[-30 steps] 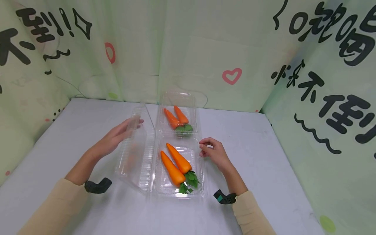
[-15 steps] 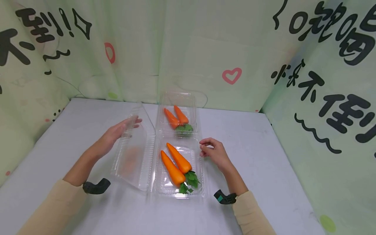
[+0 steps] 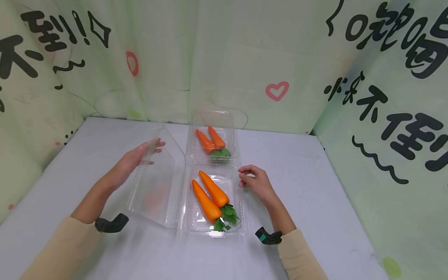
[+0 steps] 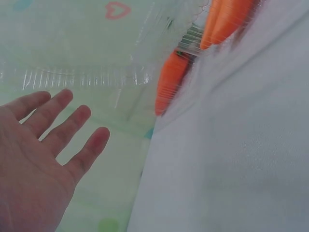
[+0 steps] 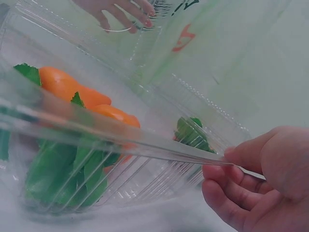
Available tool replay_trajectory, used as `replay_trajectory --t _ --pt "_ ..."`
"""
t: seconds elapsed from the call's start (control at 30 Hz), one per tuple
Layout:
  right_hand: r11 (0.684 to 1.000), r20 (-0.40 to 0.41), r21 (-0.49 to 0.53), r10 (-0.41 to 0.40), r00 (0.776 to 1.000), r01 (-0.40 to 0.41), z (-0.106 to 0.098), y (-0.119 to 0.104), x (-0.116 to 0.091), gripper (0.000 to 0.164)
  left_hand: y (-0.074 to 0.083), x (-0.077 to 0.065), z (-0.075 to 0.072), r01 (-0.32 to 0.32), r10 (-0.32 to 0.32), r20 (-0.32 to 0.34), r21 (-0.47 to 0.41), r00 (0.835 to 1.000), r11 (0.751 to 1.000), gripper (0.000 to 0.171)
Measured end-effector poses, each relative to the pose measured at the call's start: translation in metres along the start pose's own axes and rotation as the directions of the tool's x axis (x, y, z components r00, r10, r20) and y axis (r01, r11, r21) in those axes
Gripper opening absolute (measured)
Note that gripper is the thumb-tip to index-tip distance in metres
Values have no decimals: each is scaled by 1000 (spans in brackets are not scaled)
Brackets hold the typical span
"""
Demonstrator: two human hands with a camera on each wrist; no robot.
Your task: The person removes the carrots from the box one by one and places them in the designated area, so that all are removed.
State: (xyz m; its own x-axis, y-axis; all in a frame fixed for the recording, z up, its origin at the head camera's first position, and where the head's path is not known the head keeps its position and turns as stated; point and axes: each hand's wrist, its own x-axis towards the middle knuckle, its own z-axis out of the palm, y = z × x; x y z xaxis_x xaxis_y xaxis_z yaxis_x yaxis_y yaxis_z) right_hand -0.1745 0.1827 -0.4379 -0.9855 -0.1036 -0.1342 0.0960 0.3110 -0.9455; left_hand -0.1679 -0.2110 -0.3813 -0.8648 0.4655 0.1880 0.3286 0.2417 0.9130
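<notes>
A clear plastic clamshell box (image 3: pixel 195 222) lies on the table with its lid (image 3: pixel 159 186) tilted up and leftward. Two carrots with green leaves sit inside: a left carrot (image 3: pixel 206 202) and a right carrot (image 3: pixel 214 189). At the lid's far outer edge is my left hand (image 3: pixel 130 161), its fingers extended and partly seen through the plastic. The left wrist view shows that hand (image 4: pixel 41 159) with fingers spread beside the lid's ribbed edge. My right hand (image 3: pixel 255 181) pinches the right rim of the box between thumb and fingers, as the right wrist view confirms.
Directly behind stands a second clear clamshell box (image 3: pixel 211 116), closed over two carrots (image 3: pixel 205 142) with leaves. The white table (image 3: pixel 297 202) is bounded at the back and sides by a pale green printed curtain (image 3: pixel 238 58).
The lid has leaned further left and down, away from the box base. My left hand has moved slightly left with it. My right hand keeps its place on the rim.
</notes>
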Motion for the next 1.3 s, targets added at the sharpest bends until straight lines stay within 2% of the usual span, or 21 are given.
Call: replay_trajectory --t 0.63,0.83,1.1,1.3 --pt "1000 4 -8 -9 1000 9 -4 0 0 28 -1 -5 -4 -19 21 -49 47 999 999 51" --pt "1000 11 -3 4 1000 -4 -6 -4 -2 28 -1 -7 -7 -38 39 -55 18 998 999 49" --pt "1000 8 -6 6 1000 -6 -5 -1 -1 29 -5 -12 -11 -45 46 -44 29 998 999 49" --pt "1000 9 -6 7 1000 -7 -6 -1 -2 30 -5 -16 -15 -61 62 -65 30 996 998 50"
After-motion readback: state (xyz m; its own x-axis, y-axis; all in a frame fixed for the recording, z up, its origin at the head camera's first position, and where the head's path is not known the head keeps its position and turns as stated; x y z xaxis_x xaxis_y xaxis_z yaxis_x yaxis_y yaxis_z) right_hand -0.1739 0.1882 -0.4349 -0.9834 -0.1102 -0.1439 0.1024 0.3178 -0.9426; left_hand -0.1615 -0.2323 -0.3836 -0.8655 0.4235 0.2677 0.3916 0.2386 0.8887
